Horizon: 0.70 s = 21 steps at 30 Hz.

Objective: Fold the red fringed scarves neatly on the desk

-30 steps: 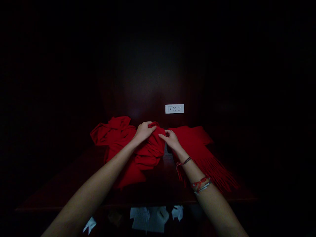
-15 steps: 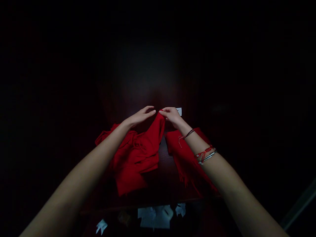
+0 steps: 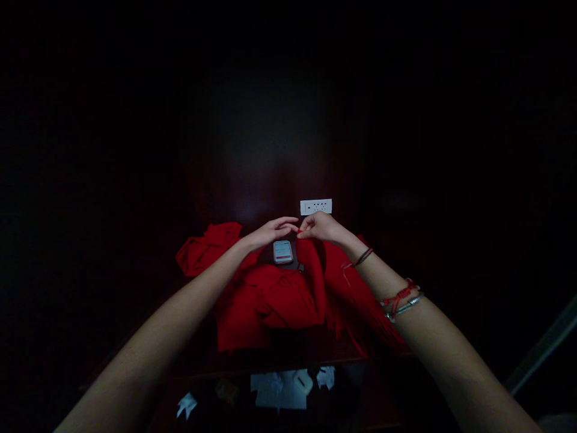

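Note:
A crumpled red cloth (image 3: 291, 300) lies on the dark table, one part of it lifted on its right side. My right hand (image 3: 319, 227), with bracelets on its wrist, pinches a tip of this cloth between thumb and fingers. Close by, my left hand (image 3: 273, 231) is open, its fingers stretched towards the pinched tip; whether they touch it I cannot tell. Below my left hand a phone (image 3: 283, 251) with a lit screen rests on something dark amid the red fabric. A second red cloth with a fringe (image 3: 360, 300) lies to the right, partly under my right forearm.
A white socket panel (image 3: 311, 206) is at the back, behind my right hand. Below the table's front edge lie a pale sheet (image 3: 277, 391) and torn white paper scraps (image 3: 325, 377). The surroundings are very dark.
My right hand has drawn the cloth's tip down and slightly right, uncovering the phone. My left hand has followed, also lower and to the right. More of the socket panel shows.

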{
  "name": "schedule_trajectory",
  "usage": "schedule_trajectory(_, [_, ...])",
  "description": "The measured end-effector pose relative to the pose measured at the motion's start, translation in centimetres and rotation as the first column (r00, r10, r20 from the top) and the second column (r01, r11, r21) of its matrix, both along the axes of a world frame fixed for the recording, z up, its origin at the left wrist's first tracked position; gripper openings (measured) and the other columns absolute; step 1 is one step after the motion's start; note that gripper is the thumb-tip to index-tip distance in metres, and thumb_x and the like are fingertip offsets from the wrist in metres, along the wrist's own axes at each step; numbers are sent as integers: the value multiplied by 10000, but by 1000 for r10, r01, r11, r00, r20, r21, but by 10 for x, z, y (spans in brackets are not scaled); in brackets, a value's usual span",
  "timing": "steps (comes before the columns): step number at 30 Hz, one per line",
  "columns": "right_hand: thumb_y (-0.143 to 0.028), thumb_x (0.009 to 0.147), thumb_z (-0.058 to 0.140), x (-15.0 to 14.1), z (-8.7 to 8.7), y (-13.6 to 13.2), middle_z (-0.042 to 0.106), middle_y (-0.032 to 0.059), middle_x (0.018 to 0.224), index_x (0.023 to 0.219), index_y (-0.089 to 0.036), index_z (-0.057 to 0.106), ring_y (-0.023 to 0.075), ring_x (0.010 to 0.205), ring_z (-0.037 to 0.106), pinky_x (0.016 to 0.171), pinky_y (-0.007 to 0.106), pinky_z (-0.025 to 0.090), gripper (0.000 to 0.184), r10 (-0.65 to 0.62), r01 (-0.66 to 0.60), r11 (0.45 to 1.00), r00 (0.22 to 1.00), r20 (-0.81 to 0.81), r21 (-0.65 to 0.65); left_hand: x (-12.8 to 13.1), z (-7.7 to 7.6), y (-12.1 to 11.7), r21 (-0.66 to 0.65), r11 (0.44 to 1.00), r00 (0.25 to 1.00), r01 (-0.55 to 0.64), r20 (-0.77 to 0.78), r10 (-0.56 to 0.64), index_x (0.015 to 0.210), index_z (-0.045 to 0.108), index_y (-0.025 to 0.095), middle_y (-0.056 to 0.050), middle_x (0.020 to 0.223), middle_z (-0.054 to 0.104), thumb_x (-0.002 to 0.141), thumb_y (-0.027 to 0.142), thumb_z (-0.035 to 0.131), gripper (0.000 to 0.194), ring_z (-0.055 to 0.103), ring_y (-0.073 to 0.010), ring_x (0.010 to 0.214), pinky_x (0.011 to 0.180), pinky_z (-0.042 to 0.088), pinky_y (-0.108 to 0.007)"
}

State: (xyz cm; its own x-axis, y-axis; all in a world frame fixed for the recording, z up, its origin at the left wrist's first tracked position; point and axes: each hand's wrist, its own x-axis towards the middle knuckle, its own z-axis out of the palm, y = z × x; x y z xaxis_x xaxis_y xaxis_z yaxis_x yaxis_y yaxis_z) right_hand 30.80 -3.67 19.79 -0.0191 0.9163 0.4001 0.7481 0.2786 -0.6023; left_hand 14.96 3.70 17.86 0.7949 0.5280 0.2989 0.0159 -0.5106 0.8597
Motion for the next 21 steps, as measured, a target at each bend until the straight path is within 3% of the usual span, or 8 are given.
schedule_trajectory(4, [-187, 561, 647, 2, -14, -20, 582, -12, 566, 646, -136, 617, 78, 526, 501, 479, 171, 353, 103, 3, 2, 999, 994, 106, -44, 3, -27, -11, -17, 995, 993, 101, -66, -102, 1076, 455, 149, -10, 763, 519, 686, 314, 553, 435, 466, -93, 647, 603, 352, -223])
schedule_trajectory(10, [-202, 587, 638, 7, -20, -43, 574, -12, 587, 646, -138, 561, 82, 548, 518, 504, 174, 364, 116, -4, -4, 999, 987, 162, 49, 10, -33, -32, 247, 964, 995, 97, -57, -85, 725, 536, 153, -29, 890, 501, 679, 312, 553, 167, 450, -136, 861, 777, 319, -253])
schedule_trajectory(17, [-169, 591, 637, 5, -18, -58, 597, -2, 610, 687, -144, 565, 89, 572, 541, 530, 175, 377, 123, -33, 28, 999, 979, 200, 28, 13, -32, -47, 54, 997, 998, 48, 34, -50, 628, 411, 143, 47, 625, 428, 602, 242, 605, 219, 436, -66, 599, 597, 358, -207])
schedule_trajectory(21, [-170, 606, 624, 3, -21, -55, 609, 6, 619, 675, -149, 597, 98, 585, 545, 535, 179, 372, 78, -82, 80, 997, 970, 229, 17, 11, -28, -49, 70, 997, 998, 26, 50, -30, 823, 475, 145, 49, 652, 449, 580, 220, 624, 294, 438, -56, 584, 552, 353, -179])
